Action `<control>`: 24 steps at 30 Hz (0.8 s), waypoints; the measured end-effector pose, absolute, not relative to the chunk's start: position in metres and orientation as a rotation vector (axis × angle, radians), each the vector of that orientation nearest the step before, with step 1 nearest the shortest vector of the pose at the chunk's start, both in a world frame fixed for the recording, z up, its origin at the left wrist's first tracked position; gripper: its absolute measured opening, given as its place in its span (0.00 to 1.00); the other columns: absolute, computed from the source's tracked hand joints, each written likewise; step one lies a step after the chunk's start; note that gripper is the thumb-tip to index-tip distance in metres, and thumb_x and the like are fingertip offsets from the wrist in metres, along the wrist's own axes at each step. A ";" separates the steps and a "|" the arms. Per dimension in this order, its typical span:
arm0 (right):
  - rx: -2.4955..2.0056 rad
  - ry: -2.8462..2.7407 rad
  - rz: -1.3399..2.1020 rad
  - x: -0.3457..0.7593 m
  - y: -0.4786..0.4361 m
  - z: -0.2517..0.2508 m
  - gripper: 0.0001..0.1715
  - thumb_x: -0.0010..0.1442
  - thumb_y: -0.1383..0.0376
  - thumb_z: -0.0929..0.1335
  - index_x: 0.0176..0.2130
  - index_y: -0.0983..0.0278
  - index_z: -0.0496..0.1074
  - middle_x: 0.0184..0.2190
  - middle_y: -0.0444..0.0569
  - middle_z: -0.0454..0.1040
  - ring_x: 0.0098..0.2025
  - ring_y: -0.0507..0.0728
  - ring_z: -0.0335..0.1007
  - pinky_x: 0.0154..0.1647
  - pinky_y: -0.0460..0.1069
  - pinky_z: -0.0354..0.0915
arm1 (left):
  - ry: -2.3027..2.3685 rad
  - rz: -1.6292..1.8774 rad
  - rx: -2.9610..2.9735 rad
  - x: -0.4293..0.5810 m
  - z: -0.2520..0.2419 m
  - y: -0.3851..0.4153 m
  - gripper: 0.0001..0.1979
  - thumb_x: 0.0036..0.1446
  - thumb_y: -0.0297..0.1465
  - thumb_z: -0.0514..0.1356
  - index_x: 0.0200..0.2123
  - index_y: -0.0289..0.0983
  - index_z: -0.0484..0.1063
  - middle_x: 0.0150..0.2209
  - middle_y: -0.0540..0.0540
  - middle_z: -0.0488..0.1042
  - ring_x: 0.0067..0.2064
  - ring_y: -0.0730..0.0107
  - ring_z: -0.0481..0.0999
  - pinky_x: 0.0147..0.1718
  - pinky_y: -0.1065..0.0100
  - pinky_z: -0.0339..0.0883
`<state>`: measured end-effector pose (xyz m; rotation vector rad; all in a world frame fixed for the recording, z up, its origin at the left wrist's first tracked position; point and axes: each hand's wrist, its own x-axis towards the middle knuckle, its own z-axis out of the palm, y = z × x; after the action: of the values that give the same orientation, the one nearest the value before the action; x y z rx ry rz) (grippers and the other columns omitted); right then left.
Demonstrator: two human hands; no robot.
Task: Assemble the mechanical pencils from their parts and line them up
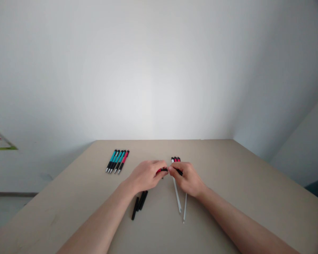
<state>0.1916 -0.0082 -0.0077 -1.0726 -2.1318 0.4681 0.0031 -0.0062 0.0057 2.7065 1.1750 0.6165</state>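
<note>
In the middle of the table my left hand [146,175] is closed around a red-and-black pen part [159,170]. Facing it, my right hand [187,179] pinches a black pen piece [179,172]. The two pieces point at each other, their ends close together; fingers hide whether they join. Black tubes [140,204] lie below my left wrist. Thin white refills [177,195] stretch out from under my right hand, partly covered by it. Just beyond that hand are several pen tops [175,159], red or white with black ends, partly hidden.
A row of whole pens [118,160], blue and one red with black grips and silver tips, lies at the back left of the beige table [217,155]. A white wall [159,70] borders the table's far edge. A small dark item is partly visible by my left fingers.
</note>
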 end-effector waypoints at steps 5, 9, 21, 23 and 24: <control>-1.095 -2.086 0.561 0.190 -0.009 -0.011 0.22 0.63 0.61 0.59 0.21 0.65 0.65 0.18 0.42 0.63 0.23 0.50 0.58 0.26 0.45 0.52 | 1.133 0.596 2.763 0.003 0.006 -0.006 0.11 0.64 0.33 0.48 0.32 0.39 0.67 0.29 0.50 0.71 0.30 0.71 0.69 0.29 0.71 0.56; -1.117 -1.961 0.644 0.191 -0.009 -0.010 0.22 0.63 0.59 0.59 0.25 0.66 0.71 0.19 0.43 0.65 0.24 0.51 0.61 0.26 0.46 0.54 | 1.148 0.628 2.722 0.002 0.007 -0.005 0.13 0.64 0.33 0.48 0.31 0.39 0.67 0.28 0.50 0.71 0.29 0.72 0.68 0.28 0.71 0.55; -1.057 -1.377 0.922 0.200 0.007 -0.021 0.14 0.51 0.62 0.67 0.35 0.67 0.76 0.32 0.52 0.78 0.28 0.54 0.70 0.29 0.49 0.67 | 1.219 0.650 2.649 -0.001 0.008 -0.003 0.13 0.63 0.33 0.48 0.29 0.38 0.67 0.26 0.50 0.70 0.28 0.71 0.68 0.29 0.72 0.55; -1.000 -1.282 0.993 0.200 0.008 -0.021 0.14 0.50 0.60 0.69 0.34 0.67 0.75 0.32 0.53 0.78 0.27 0.54 0.71 0.28 0.49 0.68 | 1.236 0.645 2.637 -0.001 0.008 -0.002 0.13 0.63 0.33 0.48 0.29 0.38 0.67 0.26 0.50 0.70 0.28 0.71 0.67 0.29 0.72 0.55; -0.969 -1.253 1.016 0.200 0.008 -0.021 0.14 0.49 0.60 0.70 0.34 0.67 0.75 0.32 0.53 0.79 0.27 0.54 0.71 0.28 0.50 0.68 | 1.243 0.645 2.630 -0.002 0.008 -0.002 0.13 0.63 0.34 0.48 0.29 0.38 0.67 0.26 0.50 0.69 0.28 0.71 0.67 0.28 0.72 0.54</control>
<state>0.1995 0.0075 -0.0213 -0.9691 -1.2527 1.0163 -0.0016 -0.0021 0.0081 2.6305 1.2433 0.6454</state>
